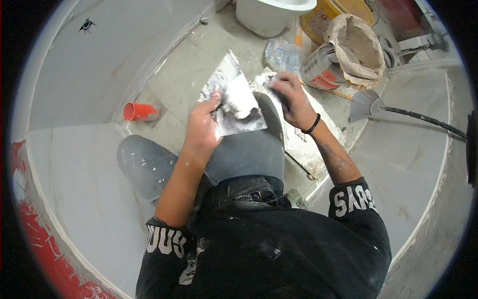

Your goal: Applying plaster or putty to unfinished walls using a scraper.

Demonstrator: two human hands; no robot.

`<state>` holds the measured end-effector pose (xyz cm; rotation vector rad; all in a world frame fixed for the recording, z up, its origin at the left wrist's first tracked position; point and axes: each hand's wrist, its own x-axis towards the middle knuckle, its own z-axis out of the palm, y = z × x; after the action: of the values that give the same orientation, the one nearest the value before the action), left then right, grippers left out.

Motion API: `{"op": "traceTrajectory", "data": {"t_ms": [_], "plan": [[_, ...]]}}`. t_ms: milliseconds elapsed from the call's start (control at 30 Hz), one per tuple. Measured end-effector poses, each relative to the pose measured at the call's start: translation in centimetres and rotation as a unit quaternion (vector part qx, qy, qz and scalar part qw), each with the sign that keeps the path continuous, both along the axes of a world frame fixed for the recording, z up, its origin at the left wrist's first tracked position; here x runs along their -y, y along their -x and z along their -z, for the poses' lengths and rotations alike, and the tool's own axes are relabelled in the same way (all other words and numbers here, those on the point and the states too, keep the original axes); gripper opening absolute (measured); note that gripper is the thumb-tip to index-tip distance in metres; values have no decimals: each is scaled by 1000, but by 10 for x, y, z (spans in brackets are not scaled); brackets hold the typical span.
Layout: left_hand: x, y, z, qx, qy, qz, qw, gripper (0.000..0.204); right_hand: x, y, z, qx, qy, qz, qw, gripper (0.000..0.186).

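Observation:
My left hand grips the lower left edge of a flat, silvery plate, thumb on top and fingers beneath it. A mound of white paste is smeared across this plate, which is held tilted above my knees. Just to its right, my right hand is closed round a small scraper. White paste coats the scraper's end, and its dark lower part lies mostly inside my fingers. Motion blurs the scraper, so its exact shape is unclear. Scraper and plate are apart.
An orange-red cup lies in the left corner. Ahead stand a white toilet bowl, a yellow tub and an open paper bag. A long-handled brush leans at right. Beside my leg lies a white-smeared board. Tiled walls enclose both sides.

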<state>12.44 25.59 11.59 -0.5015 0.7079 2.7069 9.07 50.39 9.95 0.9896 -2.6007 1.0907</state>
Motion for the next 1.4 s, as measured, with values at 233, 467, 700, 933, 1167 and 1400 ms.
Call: {"op": "traceTrajectory", "data": {"t_ms": [233, 467, 700, 933, 1167, 1400], "plan": [[6, 3, -27, -69, 134, -58, 987, 31, 38, -30, -47, 253, 607, 87, 748, 75], [17, 2, -14, -79, 194, -117, 971, 31, 73, -39, -26, 74, 374, -75, 921, 63], [36, 1, -32, -121, 289, -181, 932, 25, 37, -24, 3, 296, 491, 49, 818, 68], [29, -16, -28, -149, 455, -238, 845, 14, 78, -42, -29, 414, 688, 104, 587, 65], [34, -15, -17, -471, 719, -26, 511, 41, 97, -33, -18, 432, 709, 95, 549, 44], [59, -18, -32, -451, 793, 91, 399, 55, 79, -31, -30, 542, 713, 13, 444, 32]]}}
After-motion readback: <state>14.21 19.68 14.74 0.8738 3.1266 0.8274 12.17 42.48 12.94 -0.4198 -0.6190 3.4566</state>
